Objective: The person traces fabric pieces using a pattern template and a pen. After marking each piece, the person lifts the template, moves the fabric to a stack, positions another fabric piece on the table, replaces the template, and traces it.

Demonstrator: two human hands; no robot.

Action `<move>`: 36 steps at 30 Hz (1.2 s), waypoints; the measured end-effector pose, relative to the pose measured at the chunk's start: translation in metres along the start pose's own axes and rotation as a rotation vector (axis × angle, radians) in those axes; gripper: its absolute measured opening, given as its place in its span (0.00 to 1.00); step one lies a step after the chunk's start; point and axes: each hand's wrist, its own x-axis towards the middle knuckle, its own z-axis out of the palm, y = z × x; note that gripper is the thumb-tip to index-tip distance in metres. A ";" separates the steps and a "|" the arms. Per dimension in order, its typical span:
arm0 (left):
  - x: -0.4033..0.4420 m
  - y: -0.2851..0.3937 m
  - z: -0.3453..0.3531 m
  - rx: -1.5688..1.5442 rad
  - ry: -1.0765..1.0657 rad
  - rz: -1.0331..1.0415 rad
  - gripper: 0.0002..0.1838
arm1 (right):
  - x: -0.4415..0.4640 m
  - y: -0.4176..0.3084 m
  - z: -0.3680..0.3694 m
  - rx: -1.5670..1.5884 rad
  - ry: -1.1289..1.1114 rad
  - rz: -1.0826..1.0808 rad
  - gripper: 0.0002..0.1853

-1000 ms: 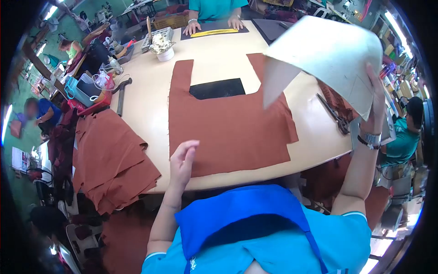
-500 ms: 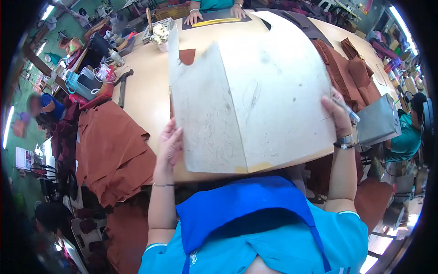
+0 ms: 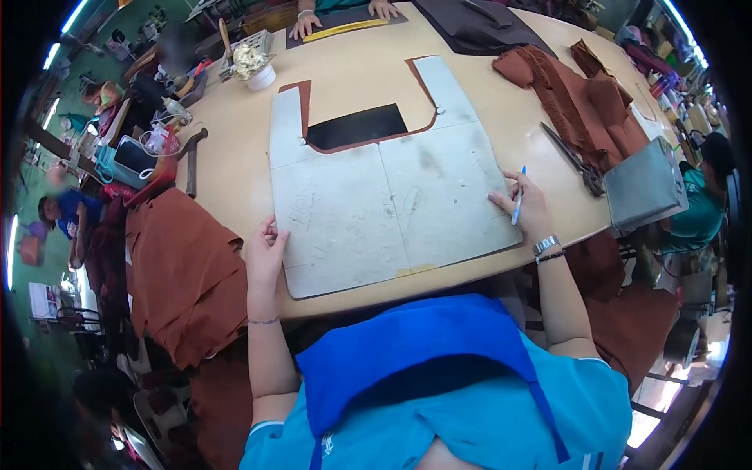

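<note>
A large whitish card pattern with a deep notch at its far side lies on the table in front of me. Reddish-brown material peeks out along the notch's edges, mostly covered by the card. Within the notch shows a black rectangular patch. My left hand is closed on the card's left edge, thumb on top. At the right edge, my right hand has a blue-and-white pen between its fingers while the fingertips touch the card.
Scissors lie right, beside brown pieces and a grey metal box. Left are a hammer, a red basket and stacked brown sheets. Across the table, another person's hands rest by a yellow ruler.
The card pattern, raised and tilted before, has come down onto the brown material. Both hands moved with it, still at its side edges. The scissors and black patch have come into view.
</note>
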 end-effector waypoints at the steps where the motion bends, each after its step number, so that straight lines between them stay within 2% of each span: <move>1: 0.001 0.001 0.001 0.017 0.006 0.003 0.25 | 0.001 0.004 0.003 0.010 0.005 -0.008 0.32; 8: 0.008 -0.010 0.003 -0.060 -0.004 -0.003 0.28 | 0.002 0.005 0.006 -0.135 0.059 -0.086 0.32; 18: 0.018 -0.021 0.006 0.008 0.025 0.019 0.27 | 0.005 -0.003 0.006 -0.241 0.052 -0.054 0.29; 23: 0.020 -0.014 0.001 0.371 0.037 0.054 0.26 | 0.009 -0.002 0.001 -0.283 0.005 -0.029 0.22; 25: 0.021 -0.012 0.000 0.482 0.045 0.053 0.27 | 0.014 0.016 0.003 -0.109 0.026 -0.062 0.19; 28: 0.028 -0.021 -0.003 0.378 -0.008 0.030 0.28 | 0.019 0.034 -0.003 0.044 0.017 -0.055 0.15; 29: 0.035 -0.039 -0.004 0.191 -0.031 0.046 0.26 | 0.019 0.037 -0.004 0.078 0.006 -0.047 0.15; 35: 0.040 -0.052 -0.005 -0.105 -0.113 -0.024 0.23 | 0.014 0.027 -0.008 0.223 -0.059 0.085 0.19; 36: 0.040 -0.055 -0.009 -0.134 -0.115 -0.030 0.23 | 0.010 0.015 -0.011 0.169 -0.046 0.084 0.19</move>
